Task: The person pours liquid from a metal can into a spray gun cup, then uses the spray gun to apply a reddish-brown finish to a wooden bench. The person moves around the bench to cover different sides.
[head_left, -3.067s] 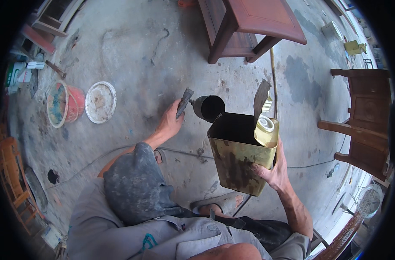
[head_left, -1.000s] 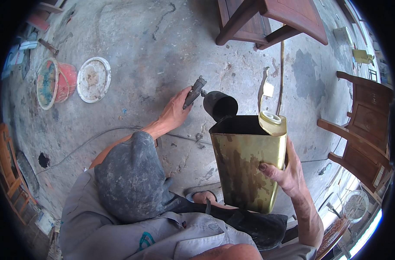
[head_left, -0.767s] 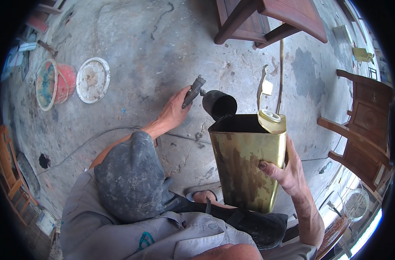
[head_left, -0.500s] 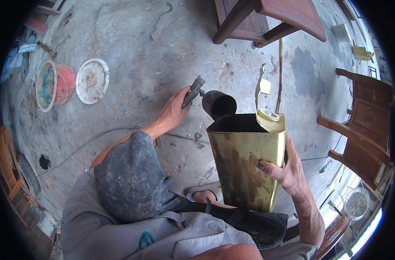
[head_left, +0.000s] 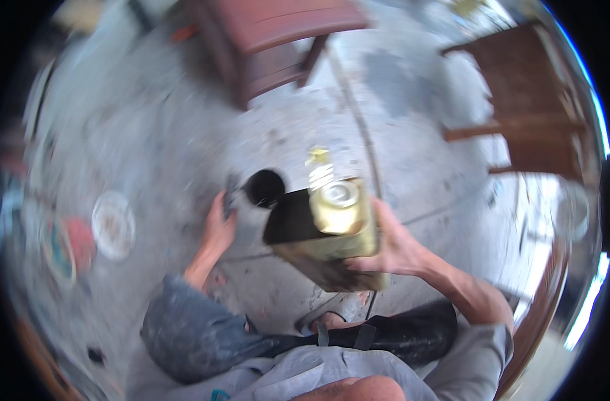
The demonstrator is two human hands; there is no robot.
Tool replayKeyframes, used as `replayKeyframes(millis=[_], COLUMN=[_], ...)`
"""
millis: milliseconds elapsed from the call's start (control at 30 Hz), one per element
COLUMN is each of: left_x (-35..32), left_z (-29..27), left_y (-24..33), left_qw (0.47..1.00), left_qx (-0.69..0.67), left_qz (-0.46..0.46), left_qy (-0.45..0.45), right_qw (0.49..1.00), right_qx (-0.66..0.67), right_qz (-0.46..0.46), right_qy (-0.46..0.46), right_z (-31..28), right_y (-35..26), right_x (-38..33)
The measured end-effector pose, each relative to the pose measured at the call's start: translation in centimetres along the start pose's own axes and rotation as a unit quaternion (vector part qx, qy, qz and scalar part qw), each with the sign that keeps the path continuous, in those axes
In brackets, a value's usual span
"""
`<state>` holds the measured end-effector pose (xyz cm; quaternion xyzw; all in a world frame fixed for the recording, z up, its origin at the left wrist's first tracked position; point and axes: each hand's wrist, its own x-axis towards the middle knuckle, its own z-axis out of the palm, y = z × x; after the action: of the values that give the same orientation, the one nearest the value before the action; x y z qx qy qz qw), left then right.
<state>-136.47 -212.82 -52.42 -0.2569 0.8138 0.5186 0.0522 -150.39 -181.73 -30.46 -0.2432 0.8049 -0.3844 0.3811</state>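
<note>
My left hand (head_left: pixel 218 232) is closed around the grip of a dark spray gun (head_left: pixel 232 194). Attached to the gun is a round black cup (head_left: pixel 265 189), its dark open mouth facing up. Close by on the right is a gold rectangular metal tin (head_left: pixel 318 257) with brownish stains, which my right hand (head_left: pixel 390 248) grips by its right side. Part of the tin's top is cut away, and the inside looks dark. A white round cap ring (head_left: pixel 339 194) sits on the remaining top, where a bent metal strip stands up. The tin's corner is beside the cup; blur hides whether they touch.
A reddish-brown wooden table (head_left: pixel 285 23) stands ahead, and a wooden chair (head_left: pixel 525 87) is at the right. To the left are a red bucket (head_left: pixel 79 244) and a stained white lid (head_left: pixel 113 225). A hose (head_left: pixel 358 117) runs along the concrete floor. My bent legs are below.
The whole view has swung rightward and blurred. The tin's top now faces me more, with less of its front showing. Both hands keep their holds, and the cup stays beside the tin.
</note>
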Motion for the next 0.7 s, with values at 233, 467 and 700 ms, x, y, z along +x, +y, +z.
replayKeyframes(millis=[233, 467, 700], left_x=[1.0, 0.9, 0.8], left_z=[-1.1, -3.3, -3.9], left_y=[-1.6, -0.5, -0.9], left_qw=[0.999, 0.978, 0.960], left_qx=[-0.030, -0.199, -0.273], left_qz=[0.008, -0.051, -0.056], left_qy=[0.026, -0.022, -0.018], right_qw=[0.982, 0.851, 0.776], right_qx=[0.063, 0.140, -0.062], right_qz=[-0.045, -0.021, -0.040], right_qy=[0.173, 0.506, 0.627], right_z=[-2.6, -8.9, -15.0], right_y=[5.6, 13.0, 21.8], right_x=[-1.3, -1.3, -0.3])
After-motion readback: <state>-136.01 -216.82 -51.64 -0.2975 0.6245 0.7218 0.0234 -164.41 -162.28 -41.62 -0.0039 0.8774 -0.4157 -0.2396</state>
